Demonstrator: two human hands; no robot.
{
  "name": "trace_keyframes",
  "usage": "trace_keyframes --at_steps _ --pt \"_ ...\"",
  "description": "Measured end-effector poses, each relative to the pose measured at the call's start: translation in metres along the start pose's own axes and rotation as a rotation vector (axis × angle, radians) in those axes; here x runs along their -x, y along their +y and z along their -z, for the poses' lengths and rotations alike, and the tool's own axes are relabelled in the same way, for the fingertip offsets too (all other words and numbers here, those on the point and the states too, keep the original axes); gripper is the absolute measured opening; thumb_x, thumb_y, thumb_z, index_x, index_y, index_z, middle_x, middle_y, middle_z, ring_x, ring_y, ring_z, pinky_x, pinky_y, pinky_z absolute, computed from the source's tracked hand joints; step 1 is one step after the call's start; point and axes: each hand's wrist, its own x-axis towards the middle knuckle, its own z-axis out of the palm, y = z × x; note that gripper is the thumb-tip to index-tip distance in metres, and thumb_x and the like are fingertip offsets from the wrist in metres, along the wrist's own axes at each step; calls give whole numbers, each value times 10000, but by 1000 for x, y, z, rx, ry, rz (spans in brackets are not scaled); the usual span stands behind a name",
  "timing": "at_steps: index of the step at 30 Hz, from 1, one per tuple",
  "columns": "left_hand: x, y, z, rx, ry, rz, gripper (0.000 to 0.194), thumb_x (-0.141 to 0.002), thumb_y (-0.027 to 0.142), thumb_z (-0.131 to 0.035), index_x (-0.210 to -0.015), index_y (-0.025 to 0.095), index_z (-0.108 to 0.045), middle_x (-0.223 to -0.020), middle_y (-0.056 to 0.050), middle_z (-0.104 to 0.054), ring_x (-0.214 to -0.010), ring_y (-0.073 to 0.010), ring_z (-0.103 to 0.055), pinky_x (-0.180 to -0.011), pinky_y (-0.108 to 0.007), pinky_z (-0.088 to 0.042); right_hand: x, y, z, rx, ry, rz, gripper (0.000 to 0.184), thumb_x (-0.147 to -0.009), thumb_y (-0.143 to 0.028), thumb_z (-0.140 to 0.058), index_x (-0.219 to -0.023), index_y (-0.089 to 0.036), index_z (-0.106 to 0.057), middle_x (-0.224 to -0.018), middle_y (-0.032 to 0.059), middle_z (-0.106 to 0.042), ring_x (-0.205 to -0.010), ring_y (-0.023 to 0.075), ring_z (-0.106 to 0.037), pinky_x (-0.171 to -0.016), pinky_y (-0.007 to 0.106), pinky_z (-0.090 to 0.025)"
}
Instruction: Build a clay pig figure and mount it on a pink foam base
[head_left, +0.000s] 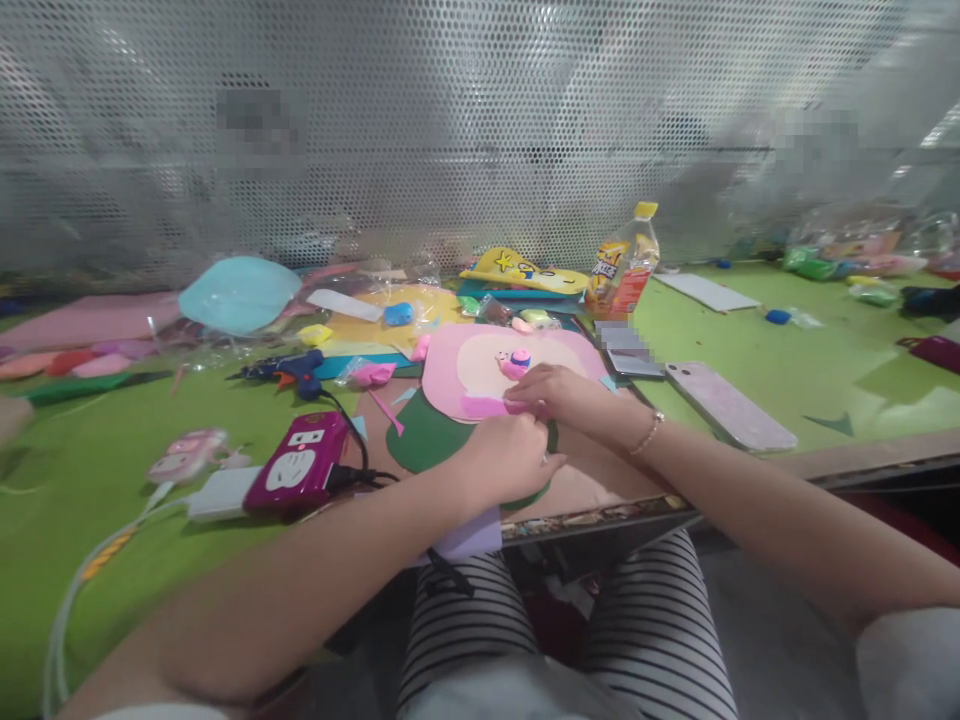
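A pale pink rounded sheet (442,380) with a cream inner shape (480,360) lies before me, partly over a dark green oval sheet (420,437). On the cream shape sits a small pink snail figure (516,364) with a blue and pink shell. Below it, a flat bright pink clay strip (484,406) runs along the sheet's near part. My right hand (559,395) reaches in from the right, its bent fingers closed at the strip's right end. My left hand (510,455) is curled at the near edge of the sheets; whatever its fingers hold is hidden.
On the left are a magenta power box (300,465) with cables, a blue glue gun (296,372) and a light blue oval sheet (240,293). A plastic bottle (622,262) stands behind. To the right lie a phone (727,405) and a white board (709,291). Perforated metal (480,130) rises behind the table.
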Motion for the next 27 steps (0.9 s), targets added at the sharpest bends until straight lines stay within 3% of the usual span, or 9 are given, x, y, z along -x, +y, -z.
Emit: trace_keyframes --at_steps 7,10,14,20,27 --pt "0 -1 0 18 3 -8 374 -841 358 -450 -1008 67 -616 -981 -175 -653 -899 -287 -632 -749 -393 -517 10 -10 5 -34 26 -4 358 -865 -121 -407 -1205 -136 -518 -1117 131 -627 -1019 194 -572 -878 386 -439" --pt "0 -1 5 17 -27 4 383 -836 349 -446 -1016 59 -618 -944 -176 -669 -849 -288 -643 -701 -391 -524 15 -13 6 -95 -34 63 357 -923 -177 -321 -1236 -127 -487 -1168 126 -600 -1074 184 -545 -928 382 -415" --pt "-1 -1 11 15 -120 31 342 -839 333 -427 -877 92 -667 -808 -156 -689 -751 -280 -657 -631 -375 -522 15 -15 10 -27 -78 117 359 -955 -291 -297 -1195 -138 -515 -1234 120 -558 -1147 203 -485 -981 407 -357" --pt "-1 -1 12 -37 -123 21 353 -837 337 -426 -983 82 -622 -862 -152 -682 -774 -281 -658 -641 -371 -523 7 -18 16 51 -146 119 405 -973 -300 -213 -929 -131 -578 -887 104 -627 -881 198 -542 -813 363 -402" --pt "-1 1 13 -52 -126 25 402 -842 334 -406 -1079 55 -572 -932 -159 -674 -786 -292 -657 -643 -382 -523 15 -16 21 5 -130 51 401 -967 -311 -252 -897 -134 -605 -856 92 -636 -863 189 -560 -810 343 -403"
